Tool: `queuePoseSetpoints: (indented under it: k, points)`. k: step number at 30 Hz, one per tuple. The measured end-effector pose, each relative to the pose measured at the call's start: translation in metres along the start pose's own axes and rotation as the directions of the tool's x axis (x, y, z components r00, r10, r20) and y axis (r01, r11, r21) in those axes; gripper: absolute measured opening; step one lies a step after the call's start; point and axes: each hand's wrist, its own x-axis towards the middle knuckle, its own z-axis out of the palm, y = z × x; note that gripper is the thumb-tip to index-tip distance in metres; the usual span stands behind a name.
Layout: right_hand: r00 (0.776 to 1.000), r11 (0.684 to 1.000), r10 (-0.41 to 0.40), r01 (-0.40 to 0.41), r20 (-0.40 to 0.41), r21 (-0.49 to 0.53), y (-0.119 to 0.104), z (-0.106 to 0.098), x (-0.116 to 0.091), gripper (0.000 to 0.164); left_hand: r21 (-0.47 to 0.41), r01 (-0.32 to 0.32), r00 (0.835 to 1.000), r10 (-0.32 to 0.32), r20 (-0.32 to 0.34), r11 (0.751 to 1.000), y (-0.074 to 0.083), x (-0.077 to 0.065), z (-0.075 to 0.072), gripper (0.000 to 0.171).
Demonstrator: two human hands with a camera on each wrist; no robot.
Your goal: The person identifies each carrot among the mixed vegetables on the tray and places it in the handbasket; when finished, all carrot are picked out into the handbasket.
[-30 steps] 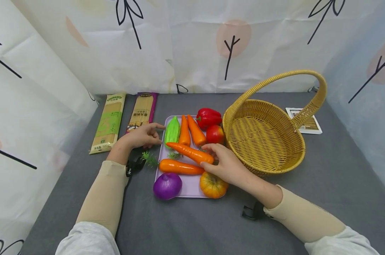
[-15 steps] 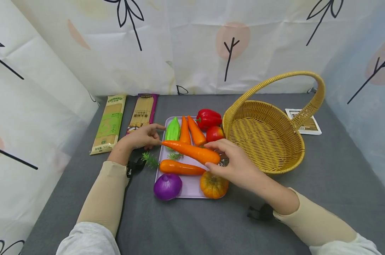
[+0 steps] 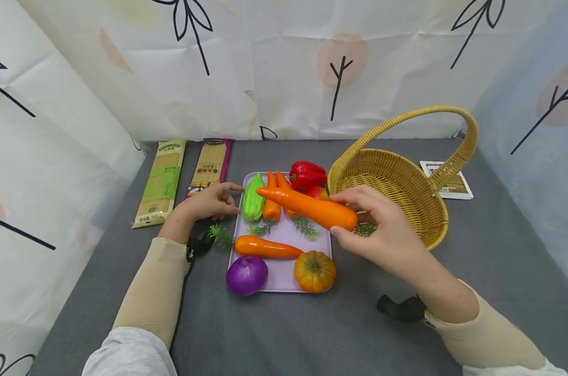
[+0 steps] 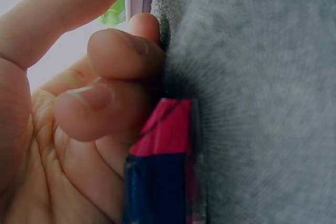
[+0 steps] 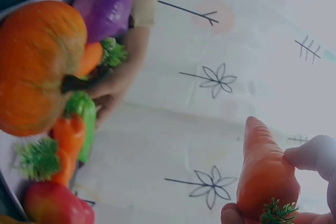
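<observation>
My right hand pinches an orange carrot near its thick leafy end, its tip pointing left over the lilac tray. In the right wrist view the thumb and fingers press the sides of this carrot. My left hand lies at the tray's left edge, index finger stretched to the rim and the others bent. On the tray are another carrot lying crosswise, two more carrots at the back, a green ribbed vegetable, a purple onion and a small pumpkin.
A yellow wicker basket with a tall handle stands right of the tray, partly behind my right hand. A red bell pepper and a red round fruit sit by it. Two noodle packs lie left; a white-framed card lies behind the basket.
My right hand has lifted the carrot off the tray and carried it right, up to the basket's near left side. The left hand stays at the tray's edge.
</observation>
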Motion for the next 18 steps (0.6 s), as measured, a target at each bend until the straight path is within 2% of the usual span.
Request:
queuePoseSetpoints:
  k: [7,12,18]
  points:
    - [0.994,0.998,-0.052,0.049,-0.095,-0.031,-0.008,-0.024,-0.004,0.042,-0.001,-0.003,1.000,0.003,0.011,1.000,0.001,-0.001,-0.001,0.062]
    - [0.994,0.999,-0.013,0.008,-0.112,-0.038,-0.011,-0.042,-0.009,0.042,0.002,-0.006,1.000,0.006,0.009,1.000,0.002,-0.002,-0.001,0.062]
    - [0.990,0.994,0.046,-0.059,-0.131,-0.092,-0.007,-0.066,-0.014,0.042,0.003,-0.006,1.000,0.006,0.014,1.000,0.003,-0.002,-0.001,0.062]
